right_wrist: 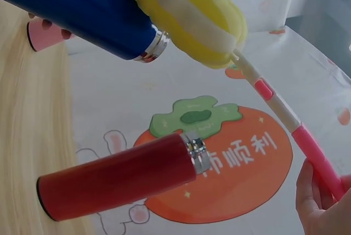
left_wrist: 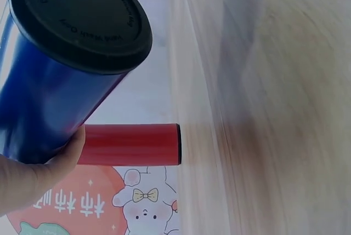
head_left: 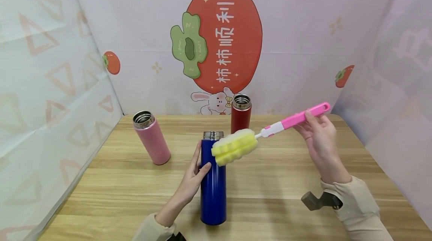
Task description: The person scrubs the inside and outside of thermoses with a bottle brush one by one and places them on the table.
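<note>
Nearest, the left hand (head_left: 191, 181) grips the upright blue flask (head_left: 213, 184) at the tabletop's (head_left: 276, 196) middle, its open mouth upward. The right hand (head_left: 318, 136) pinches the pink brush (head_left: 270, 132) by its handle, shaft slanting down-left, the sponge head just beside the rim. Insertion seems under way; next the head needs centring and tipping downward.
</note>
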A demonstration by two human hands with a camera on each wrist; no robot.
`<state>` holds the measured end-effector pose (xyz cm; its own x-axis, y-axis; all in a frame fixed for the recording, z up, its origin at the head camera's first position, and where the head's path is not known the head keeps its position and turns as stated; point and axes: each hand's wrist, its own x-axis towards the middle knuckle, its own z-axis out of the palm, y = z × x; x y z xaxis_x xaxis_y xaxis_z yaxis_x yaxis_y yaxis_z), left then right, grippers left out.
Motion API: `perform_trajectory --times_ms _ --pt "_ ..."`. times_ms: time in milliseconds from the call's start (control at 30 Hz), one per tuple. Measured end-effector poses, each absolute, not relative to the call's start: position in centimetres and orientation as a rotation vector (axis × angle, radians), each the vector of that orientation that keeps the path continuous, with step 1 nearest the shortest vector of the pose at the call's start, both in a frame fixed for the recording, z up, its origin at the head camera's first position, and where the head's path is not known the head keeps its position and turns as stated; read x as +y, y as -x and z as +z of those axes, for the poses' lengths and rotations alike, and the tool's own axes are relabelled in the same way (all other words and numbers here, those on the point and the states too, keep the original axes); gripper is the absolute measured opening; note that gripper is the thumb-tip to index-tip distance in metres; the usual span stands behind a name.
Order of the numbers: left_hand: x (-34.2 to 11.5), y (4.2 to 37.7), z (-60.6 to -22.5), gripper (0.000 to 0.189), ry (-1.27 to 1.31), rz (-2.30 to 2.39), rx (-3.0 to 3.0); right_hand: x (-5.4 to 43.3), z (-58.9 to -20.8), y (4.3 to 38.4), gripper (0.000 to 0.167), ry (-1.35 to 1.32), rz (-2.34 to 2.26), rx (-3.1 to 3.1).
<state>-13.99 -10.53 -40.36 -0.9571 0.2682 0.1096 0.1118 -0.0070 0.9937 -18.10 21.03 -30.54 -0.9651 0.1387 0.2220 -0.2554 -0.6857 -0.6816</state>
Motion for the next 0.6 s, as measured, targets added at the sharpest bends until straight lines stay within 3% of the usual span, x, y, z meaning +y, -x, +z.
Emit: perform_trajectory --times_ms 300,600 --pt "-10.3 14.4 -40.2 0.063 -0.363 2.231 2.037 20.9 -31.9 17.8 0.016 -0.195 2.680 -1.351" --pt "-10.2 14.6 -39.8 0.062 -0.318 2.295 1.992 20.6 -33.4 17.4 0.007 -0.301 2.710 -1.468"
